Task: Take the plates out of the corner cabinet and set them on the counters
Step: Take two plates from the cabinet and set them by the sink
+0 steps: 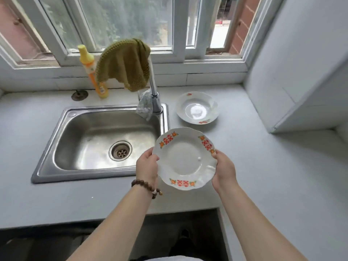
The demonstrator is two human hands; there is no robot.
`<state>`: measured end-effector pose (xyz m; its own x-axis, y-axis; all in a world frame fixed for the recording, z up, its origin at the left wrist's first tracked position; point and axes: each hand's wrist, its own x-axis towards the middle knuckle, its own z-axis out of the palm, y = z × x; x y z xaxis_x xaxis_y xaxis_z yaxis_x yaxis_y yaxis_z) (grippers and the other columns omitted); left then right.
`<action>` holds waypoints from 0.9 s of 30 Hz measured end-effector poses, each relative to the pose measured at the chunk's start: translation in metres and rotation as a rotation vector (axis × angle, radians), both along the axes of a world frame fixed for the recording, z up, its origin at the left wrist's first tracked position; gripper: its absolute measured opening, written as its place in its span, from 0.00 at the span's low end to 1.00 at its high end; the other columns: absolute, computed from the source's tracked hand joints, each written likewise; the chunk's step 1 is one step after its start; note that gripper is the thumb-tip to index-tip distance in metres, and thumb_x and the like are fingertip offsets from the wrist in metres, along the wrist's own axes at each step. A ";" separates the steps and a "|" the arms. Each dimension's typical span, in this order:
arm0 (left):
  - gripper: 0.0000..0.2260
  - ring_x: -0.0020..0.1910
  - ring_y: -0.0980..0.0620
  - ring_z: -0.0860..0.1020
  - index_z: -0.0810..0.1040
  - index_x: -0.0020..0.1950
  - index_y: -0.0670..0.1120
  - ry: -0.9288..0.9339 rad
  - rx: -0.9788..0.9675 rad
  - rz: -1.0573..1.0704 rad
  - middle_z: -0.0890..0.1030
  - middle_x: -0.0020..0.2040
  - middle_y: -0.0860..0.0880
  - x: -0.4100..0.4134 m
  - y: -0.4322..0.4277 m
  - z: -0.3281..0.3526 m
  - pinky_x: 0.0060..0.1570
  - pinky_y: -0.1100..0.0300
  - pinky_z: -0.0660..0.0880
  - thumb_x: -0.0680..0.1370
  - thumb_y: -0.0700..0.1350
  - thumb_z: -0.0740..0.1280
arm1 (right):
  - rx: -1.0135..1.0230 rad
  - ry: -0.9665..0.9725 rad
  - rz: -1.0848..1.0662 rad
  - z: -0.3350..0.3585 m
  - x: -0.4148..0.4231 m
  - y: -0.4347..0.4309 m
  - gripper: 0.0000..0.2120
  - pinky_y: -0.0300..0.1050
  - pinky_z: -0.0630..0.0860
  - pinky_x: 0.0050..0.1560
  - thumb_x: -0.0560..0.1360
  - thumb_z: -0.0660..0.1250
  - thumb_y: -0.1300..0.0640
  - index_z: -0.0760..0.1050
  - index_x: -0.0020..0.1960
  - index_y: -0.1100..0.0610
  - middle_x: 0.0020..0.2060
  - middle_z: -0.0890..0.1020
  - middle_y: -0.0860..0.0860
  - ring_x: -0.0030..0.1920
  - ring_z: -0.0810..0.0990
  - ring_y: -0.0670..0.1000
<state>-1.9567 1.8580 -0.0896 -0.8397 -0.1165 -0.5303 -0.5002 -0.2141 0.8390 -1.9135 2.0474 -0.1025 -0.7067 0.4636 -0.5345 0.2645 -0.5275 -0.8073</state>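
Note:
I hold a white scalloped plate [185, 161] with red and orange rim patterns above the counter [263, 166], just right of the sink. My left hand [147, 165] grips its left edge, thumb on the rim. My right hand [224, 170] grips its right edge. A second white plate [197, 107] with small red flowers lies flat on the counter behind it, beside the tap. The corner cabinet is out of view.
A steel sink [98, 142] fills the left counter. The tap [155, 91] carries a green cloth [124, 63] and a mesh scrubber. A yellow bottle [93, 72] stands behind the sink. A white wall block [301, 81] bounds the counter's right side.

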 end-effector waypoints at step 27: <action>0.17 0.56 0.39 0.80 0.83 0.46 0.50 -0.053 0.012 -0.507 0.84 0.50 0.46 -0.111 0.222 -0.021 0.59 0.42 0.75 0.73 0.31 0.60 | 0.015 -0.104 -0.528 -0.030 -0.041 0.194 0.13 0.49 0.78 0.48 0.74 0.62 0.67 0.79 0.56 0.63 0.47 0.83 0.60 0.47 0.82 0.59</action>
